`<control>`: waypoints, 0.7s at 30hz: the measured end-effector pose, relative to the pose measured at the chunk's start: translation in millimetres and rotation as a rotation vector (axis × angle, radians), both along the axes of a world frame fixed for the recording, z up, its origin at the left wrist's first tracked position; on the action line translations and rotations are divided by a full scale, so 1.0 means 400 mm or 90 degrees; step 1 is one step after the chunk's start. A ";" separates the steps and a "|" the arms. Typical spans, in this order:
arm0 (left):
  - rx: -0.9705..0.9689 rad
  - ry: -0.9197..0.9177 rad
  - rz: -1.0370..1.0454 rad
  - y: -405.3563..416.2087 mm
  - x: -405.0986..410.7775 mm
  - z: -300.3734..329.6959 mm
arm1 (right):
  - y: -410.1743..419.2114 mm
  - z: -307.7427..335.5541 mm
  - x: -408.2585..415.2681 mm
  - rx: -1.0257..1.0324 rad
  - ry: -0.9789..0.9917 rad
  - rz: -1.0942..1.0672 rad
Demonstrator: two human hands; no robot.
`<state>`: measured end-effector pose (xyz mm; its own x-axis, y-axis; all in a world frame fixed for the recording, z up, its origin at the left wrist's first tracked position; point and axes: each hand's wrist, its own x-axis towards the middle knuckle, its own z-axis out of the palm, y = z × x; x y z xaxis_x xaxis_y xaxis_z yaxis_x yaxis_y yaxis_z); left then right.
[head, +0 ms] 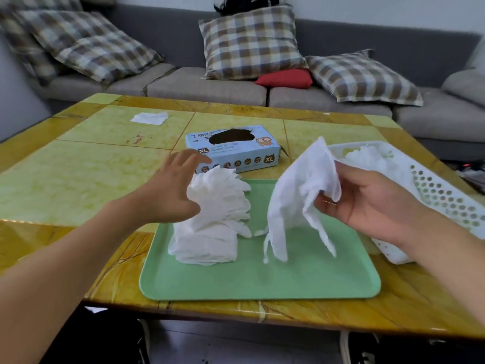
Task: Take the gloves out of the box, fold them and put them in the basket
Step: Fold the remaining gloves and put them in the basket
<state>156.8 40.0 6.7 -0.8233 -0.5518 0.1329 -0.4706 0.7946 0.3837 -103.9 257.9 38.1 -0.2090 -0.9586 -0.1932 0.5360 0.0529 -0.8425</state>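
Closest to me is the green tray (262, 282) sitting on the yellow table (78, 179). On its left side there's a messy pile of white gloves (210, 227), and my left hand (170, 193) hovers right by the top of it, fingers spread, gripping nothing. Behind the tray is the blue glove box (236, 151), XL on the front, its oval opening looks dark so I can't tell what's left inside. My right hand (367, 200) pinches one glove (296, 203), which hangs down over the tray. Far right, the white basket (446, 195) has a bunch of gloves in it.
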 end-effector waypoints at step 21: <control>0.898 0.372 -0.028 0.228 -0.226 0.119 | -0.017 0.058 0.012 0.025 0.409 0.059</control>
